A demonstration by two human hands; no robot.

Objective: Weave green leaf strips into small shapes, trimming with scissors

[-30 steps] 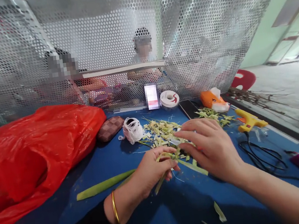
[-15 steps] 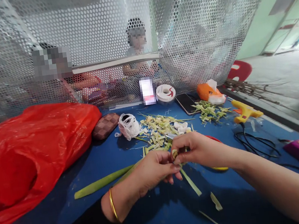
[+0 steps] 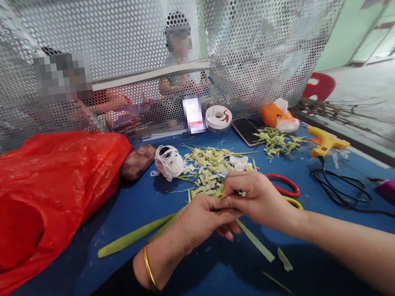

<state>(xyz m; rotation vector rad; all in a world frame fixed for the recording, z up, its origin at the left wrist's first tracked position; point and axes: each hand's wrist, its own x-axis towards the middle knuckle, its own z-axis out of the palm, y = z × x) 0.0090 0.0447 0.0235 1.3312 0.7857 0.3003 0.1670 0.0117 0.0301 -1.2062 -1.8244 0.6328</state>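
My left hand (image 3: 201, 220), with a gold bangle at the wrist, is closed in a pinch. Its fingertips meet those of my right hand (image 3: 256, 196), also pinched, over the middle of the blue table (image 3: 201, 288). Between them they grip a pale green leaf strip (image 3: 256, 241), whose long tail hangs out below toward the lower right. The folded end is mostly covered by my fingers. Under and behind my right hand lie scissors (image 3: 289, 183) with red and yellow handles. Long green leaf blades (image 3: 136, 234) lie beside my left forearm.
Cut leaf scraps (image 3: 207, 163) are heaped beyond my hands, near a ball of white string (image 3: 169, 162). A red plastic bag (image 3: 53, 186) and checkered pouch (image 3: 138, 162) sit left. Rightward are a phone (image 3: 245, 131), yellow glue gun (image 3: 325, 141) and cord. Perforated sheeting (image 3: 124, 36) hangs behind.
My right hand has rolled over and closed in against my left fingertips. The leaf strip's tail has shifted slightly right. More of the scissors' red handle shows, and the view has tipped a little.
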